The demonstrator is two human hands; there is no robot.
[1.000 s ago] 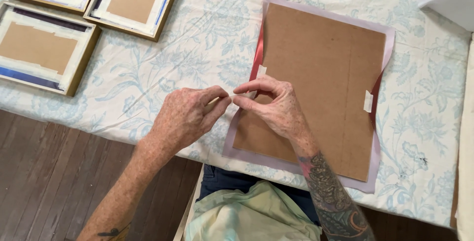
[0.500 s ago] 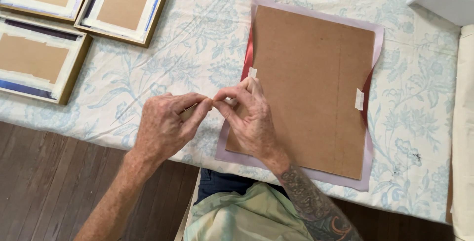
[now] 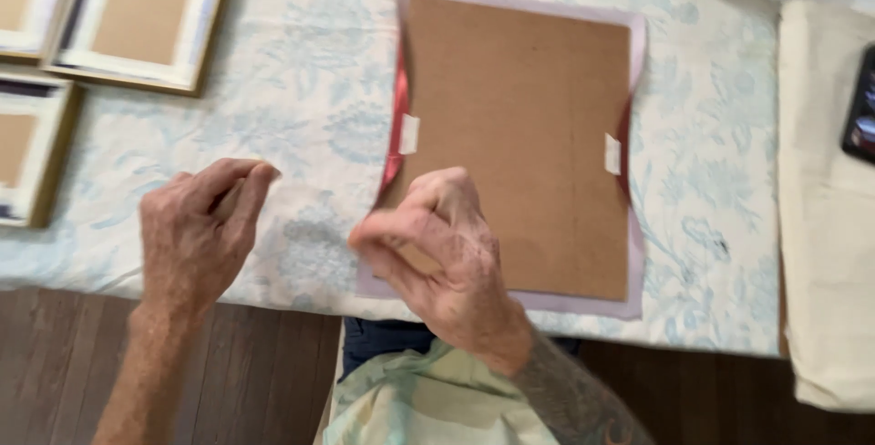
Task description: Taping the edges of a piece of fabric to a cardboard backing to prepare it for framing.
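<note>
Table under a pale blue floral cloth (image 3: 292, 126). Brown backing board (image 3: 519, 135) on a lilac sheet (image 3: 635, 272), red edging at both sides, two white tape tabs (image 3: 409, 133). My right hand (image 3: 437, 249) over the board's lower left corner, fingers pinched. My left hand (image 3: 200, 231) on the cloth, fingers curled. Frames (image 3: 137, 16) at the upper left. Dark device (image 3: 861, 112) at the far right.

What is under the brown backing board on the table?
Under the brown backing board lies a pale lilac sheet, showing as a border, with red strips at both side edges. The patterned tablecloth is beneath. The sheet's covered middle cannot be seen.
</note>
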